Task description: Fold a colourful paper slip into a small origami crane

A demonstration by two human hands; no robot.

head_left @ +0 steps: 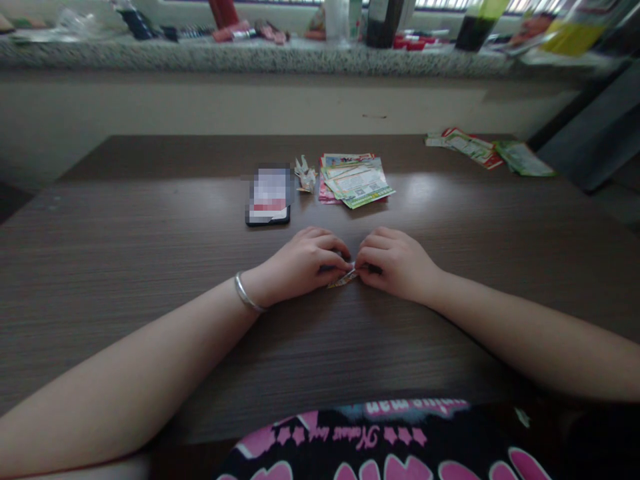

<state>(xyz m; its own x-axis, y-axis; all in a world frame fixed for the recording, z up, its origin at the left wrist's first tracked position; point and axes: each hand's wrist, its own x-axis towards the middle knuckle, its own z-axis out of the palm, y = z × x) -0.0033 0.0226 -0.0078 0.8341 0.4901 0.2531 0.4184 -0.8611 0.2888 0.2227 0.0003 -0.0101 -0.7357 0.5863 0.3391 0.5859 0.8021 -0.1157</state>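
Between my two hands, just above the wooden table point(165, 260), is a small folded piece of printed paper point(343, 279). My left hand point(320, 259), with a silver bangle at the wrist, pinches its left part. The fingers of my right hand point(393, 261) close on its right end. Most of the paper is hidden by the fingers, so its exact shape cannot be made out. Beyond my hands lie a phone point(270, 195), a small folded-paper figure point(305, 175) with pointed tips, and a loose stack of printed leaflets point(357, 180).
More leaflets point(473, 148) lie at the table's far right corner. Behind the table runs a stone sill point(280, 59) crowded with bottles, a dark one point(384, 23) among them, and small items. A grey object point(595, 133) stands beyond the right edge.
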